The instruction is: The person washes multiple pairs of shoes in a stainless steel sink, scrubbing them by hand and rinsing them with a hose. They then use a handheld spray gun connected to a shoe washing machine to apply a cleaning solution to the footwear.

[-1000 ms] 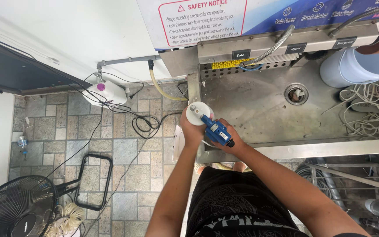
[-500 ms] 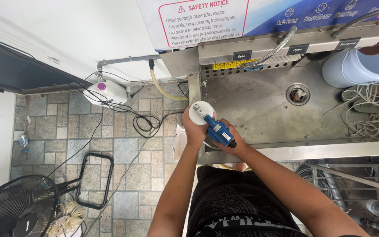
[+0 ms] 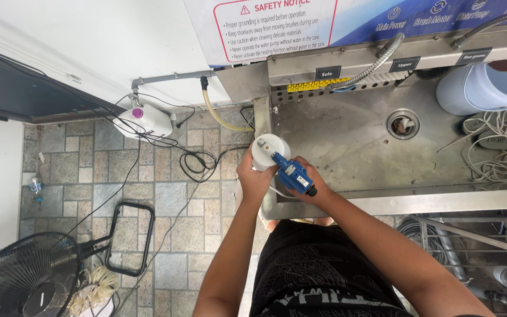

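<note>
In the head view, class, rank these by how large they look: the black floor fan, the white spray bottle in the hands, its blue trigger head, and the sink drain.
1. Black floor fan, largest, though cut off by the frame.
2. White spray bottle.
3. Blue trigger head and sink drain look about alike; the trigger sits nearer the camera, so I won't rank them.

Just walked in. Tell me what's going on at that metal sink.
A person stands at the front left corner of a steel sink. The left hand grips a white container, while the right hand holds a blue spray head fitted to its top. The drain sits further back, tangled white cord lies to the right, and a fan stands on the tiled floor.
</note>
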